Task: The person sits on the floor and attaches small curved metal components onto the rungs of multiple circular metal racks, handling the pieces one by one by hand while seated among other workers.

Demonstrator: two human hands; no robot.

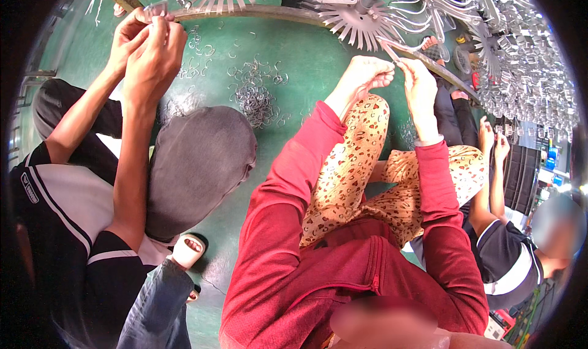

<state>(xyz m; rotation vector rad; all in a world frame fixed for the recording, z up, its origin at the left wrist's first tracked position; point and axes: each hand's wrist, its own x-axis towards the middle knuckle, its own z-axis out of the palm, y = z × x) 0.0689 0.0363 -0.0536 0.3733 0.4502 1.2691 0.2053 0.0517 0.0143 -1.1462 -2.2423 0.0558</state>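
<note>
My left hand (365, 78) is closed above my knee, its fingers curled toward my right hand; whatever it holds is hidden. Right beside it, the thumb and fingers of my right hand (419, 82) pinch the lower end of a thin flat metal strip (389, 52). The strip runs up toward a toothed silver metal disc (357, 23) just beyond my hands. Curved silver metal arms (401, 23) fan out around that disc.
Small metal rings and clips (254, 98) lie heaped on the green floor (245, 159). A curved bar (257, 10) crosses ahead. Co-workers' hands (150, 49) work at left, others (495, 142) at right. Hanging metal parts (527, 73) fill the far right. A sandaled foot (187, 251) stands lower left.
</note>
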